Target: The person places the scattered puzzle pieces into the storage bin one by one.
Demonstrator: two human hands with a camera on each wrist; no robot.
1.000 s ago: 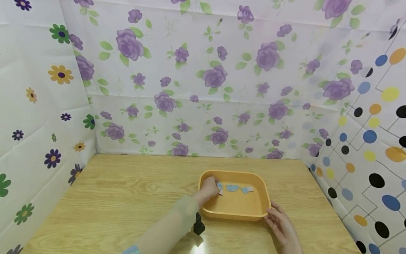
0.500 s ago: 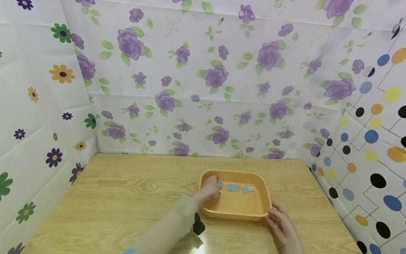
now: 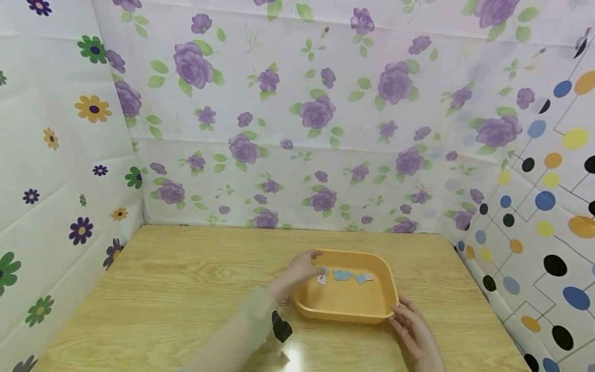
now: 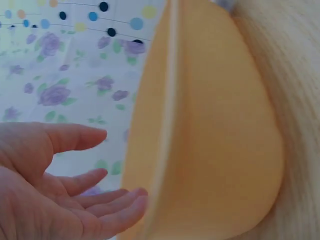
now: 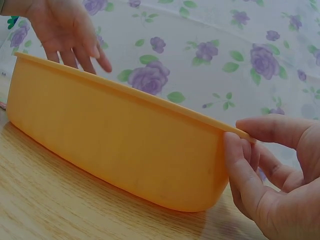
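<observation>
An orange plastic tray (image 3: pixel 344 302) with raised walls stands on the table. Inside lie flat light-blue pieces in a row: a left piece (image 3: pixel 321 279) with a white part and a dark mark, a middle piece (image 3: pixel 342 275), and a right piece (image 3: pixel 363 278) with a pale end. My left hand (image 3: pixel 303 267) hovers at the tray's left wall, thumb and fingers apart, holding nothing; in the left wrist view this hand (image 4: pixel 65 195) shows spread fingers. At the near right corner, my right hand (image 3: pixel 416 330) pinches the tray's rim between thumb and fingers, clearest in the right wrist view (image 5: pixel 280 165).
The wooden table (image 3: pixel 195 279) extends left of the tray. Purple-flowered cloth (image 3: pixel 279 129) hangs behind it, with patterned cloths at both sides. A small reddish thing (image 5: pixel 3 106) shows beside the tray's far end, mostly cut off. A black device (image 3: pixel 281 326) sits at my left wrist.
My left hand has lifted from the left blue piece and drawn back left to the tray's wall, its fingers spreading. More of that piece now shows. The right hand stays on the rim.
</observation>
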